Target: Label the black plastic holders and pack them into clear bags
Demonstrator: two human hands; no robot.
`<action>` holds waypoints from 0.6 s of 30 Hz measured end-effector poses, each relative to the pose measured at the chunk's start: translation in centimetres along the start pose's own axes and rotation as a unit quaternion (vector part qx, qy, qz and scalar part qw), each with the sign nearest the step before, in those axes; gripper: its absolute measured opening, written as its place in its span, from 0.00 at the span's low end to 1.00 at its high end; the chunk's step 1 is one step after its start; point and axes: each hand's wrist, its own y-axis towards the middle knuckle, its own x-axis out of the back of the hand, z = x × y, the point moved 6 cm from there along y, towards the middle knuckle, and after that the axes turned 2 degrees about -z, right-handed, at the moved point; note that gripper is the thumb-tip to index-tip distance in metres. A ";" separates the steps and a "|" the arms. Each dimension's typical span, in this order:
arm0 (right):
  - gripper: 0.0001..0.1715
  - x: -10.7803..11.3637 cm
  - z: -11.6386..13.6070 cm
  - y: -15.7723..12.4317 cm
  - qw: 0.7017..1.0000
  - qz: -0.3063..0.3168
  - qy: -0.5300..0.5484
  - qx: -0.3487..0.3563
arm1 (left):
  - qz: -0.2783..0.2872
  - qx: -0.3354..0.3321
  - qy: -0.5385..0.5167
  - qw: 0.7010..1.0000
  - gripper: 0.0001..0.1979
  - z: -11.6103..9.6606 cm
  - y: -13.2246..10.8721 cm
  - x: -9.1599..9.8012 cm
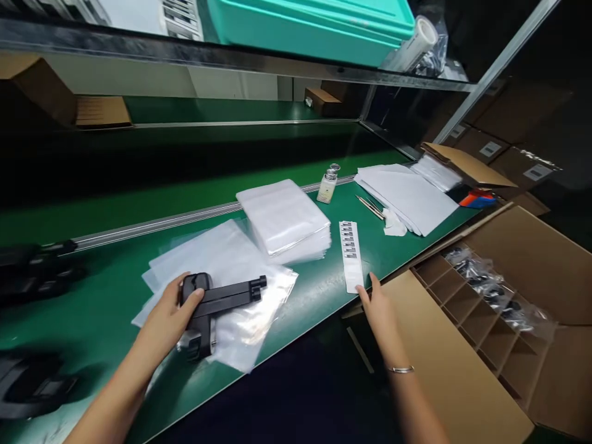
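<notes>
The green table (309, 296) spreads before me, the divided carton (451, 354) at four o'clock of my view. Clear bags (284, 216) lie about the centre and under the black device (226, 298) at eight o'clock; my left hand (169, 311) wraps it closely. Nearer four o'clock, my right hand (382, 311), fingers parted, touches the label strip (352, 271); whether it's pinched, I can't tell. Best hold the device steady and touch only the strip's blank end.

Green workbench (317, 293) under a metal-edged shelf (139, 52), pale wall (134, 75) behind, deep shadow at far right.
</notes>
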 end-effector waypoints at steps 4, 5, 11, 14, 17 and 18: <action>0.32 -1.6 -0.7 -1.1 0.945 0.014 0.328 -0.002 | -0.060 -0.040 0.037 0.997 0.26 -4.6 -1.4 1.2; 0.31 -1.8 -0.6 -1.5 0.918 0.019 0.397 -0.002 | -0.033 -0.051 0.006 0.998 0.21 -6.0 -1.8 0.3; 0.23 -2.8 0.9 -4.9 0.833 0.083 0.545 0.041 | 0.410 0.016 -0.244 0.879 0.29 -13.9 -5.7 -15.2; 0.21 -3.2 1.3 -6.2 0.832 0.121 0.536 0.074 | 0.428 0.070 -0.380 0.817 0.33 -15.6 -6.1 -20.8; 0.20 -3.0 1.2 -6.2 0.852 0.118 0.498 0.110 | 0.385 0.063 -0.415 0.822 0.23 -15.8 -5.5 -22.9; 0.19 -2.5 1.1 -5.8 0.866 0.088 0.477 0.123 | 0.379 0.057 -0.407 0.829 0.19 -15.7 -5.3 -23.1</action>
